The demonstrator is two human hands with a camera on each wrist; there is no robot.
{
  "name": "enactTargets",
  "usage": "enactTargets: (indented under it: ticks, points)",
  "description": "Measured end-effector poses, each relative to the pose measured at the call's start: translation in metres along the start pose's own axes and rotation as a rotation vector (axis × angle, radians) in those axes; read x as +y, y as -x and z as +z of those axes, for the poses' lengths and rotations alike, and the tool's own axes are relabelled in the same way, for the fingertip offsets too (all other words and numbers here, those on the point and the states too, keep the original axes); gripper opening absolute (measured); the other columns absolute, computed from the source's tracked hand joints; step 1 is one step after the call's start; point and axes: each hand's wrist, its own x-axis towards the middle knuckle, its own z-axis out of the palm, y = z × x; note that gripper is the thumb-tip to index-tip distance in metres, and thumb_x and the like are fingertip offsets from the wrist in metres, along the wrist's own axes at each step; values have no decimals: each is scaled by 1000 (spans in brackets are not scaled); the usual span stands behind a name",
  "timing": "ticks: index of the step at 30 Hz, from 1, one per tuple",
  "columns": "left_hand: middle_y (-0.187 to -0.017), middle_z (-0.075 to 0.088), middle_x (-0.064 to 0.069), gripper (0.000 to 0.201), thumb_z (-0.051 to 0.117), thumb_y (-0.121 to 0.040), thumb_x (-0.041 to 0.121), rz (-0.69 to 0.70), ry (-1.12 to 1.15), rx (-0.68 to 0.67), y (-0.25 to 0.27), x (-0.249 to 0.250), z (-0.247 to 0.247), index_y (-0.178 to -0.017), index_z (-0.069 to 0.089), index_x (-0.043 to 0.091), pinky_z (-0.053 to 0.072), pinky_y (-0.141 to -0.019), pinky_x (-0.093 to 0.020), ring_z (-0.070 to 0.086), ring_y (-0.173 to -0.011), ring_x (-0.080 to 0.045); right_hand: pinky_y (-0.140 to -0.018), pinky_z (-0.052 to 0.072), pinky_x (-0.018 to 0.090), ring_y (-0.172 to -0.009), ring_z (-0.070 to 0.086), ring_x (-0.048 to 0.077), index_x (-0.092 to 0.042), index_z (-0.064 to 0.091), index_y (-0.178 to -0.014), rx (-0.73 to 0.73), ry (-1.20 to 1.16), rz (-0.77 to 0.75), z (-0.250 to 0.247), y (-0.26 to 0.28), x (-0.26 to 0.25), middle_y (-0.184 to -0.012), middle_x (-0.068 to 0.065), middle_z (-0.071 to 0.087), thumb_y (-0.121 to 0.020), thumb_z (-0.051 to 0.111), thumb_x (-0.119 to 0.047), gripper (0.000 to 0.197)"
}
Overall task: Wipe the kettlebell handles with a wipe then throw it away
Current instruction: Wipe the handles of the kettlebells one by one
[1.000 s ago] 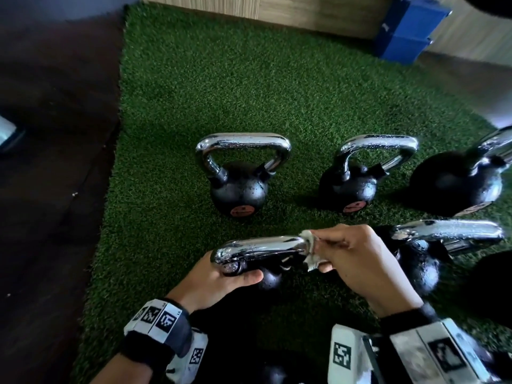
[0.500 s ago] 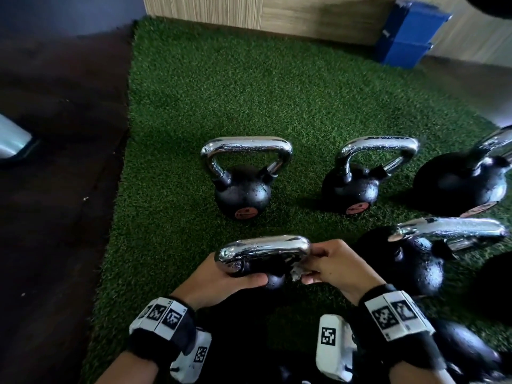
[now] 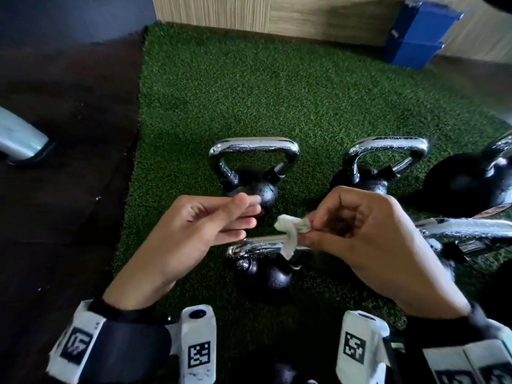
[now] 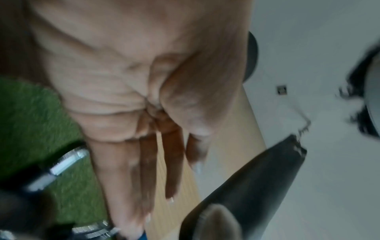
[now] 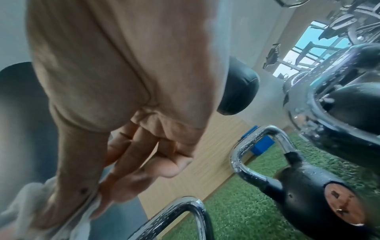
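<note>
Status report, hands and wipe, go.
Left hand open, empty. Right hand pinching crumpled wipe above nearest kettlebell handle. Nothing in the way.

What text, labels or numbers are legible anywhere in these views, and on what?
No readable words or numbers.
Left wristband: white tag with a black square glyph, not legible as text.
Wrist camera housings: square black-and-white coded markers, patterns only, no letters.
Round copper-coloured badge on a kettlebell: marks too blurred to read.
Blue box: small white mark, too small to read.
Wipe in the right hand: no print.
</note>
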Motion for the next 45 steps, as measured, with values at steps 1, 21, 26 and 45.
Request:
enactTargets:
  ticks: [1,21,26,45]
  points:
    - [-117,78,-2,42,68,-84,46,-36,33,-54,1,1,5,-114,79,19,60,-86,-25,75,-108,-19,-73,61,43,-74,74,16,-22,65,-73,3,11,-27,3,-1,-2,-83,-9,77,-61,88,-35,29]
    - [-97,80,14,24,86,-78,31,162,-338,56,8,-7,15,-102,83,30,53,-76,-8,76,-90,-3,-69,55,39,-64,58,10,-42,64,-96,-34,125,346,-8,3,95,-78,-6,64,-46,100,-19,65]
    - [-96,78,20,25,91,-75,27,396,-702,144,0,-21,45,-99,83,26,57,-81,-17,72,-89,6,-95,55,40,-94,71,5,-36,72,-108,-211,113,342,25,-2,130,-96,-10,77,-56,97,-32,58]
    - [-95,78,23,30,91,-67,29,353,-537,364,34,-55,0,-95,83,29,58,-83,-18,76,-87,1,-85,61,40,-81,76,12,-18,79,-90,-31,-91,415,59,8,153,-85,-5,79,-62,94,-36,37]
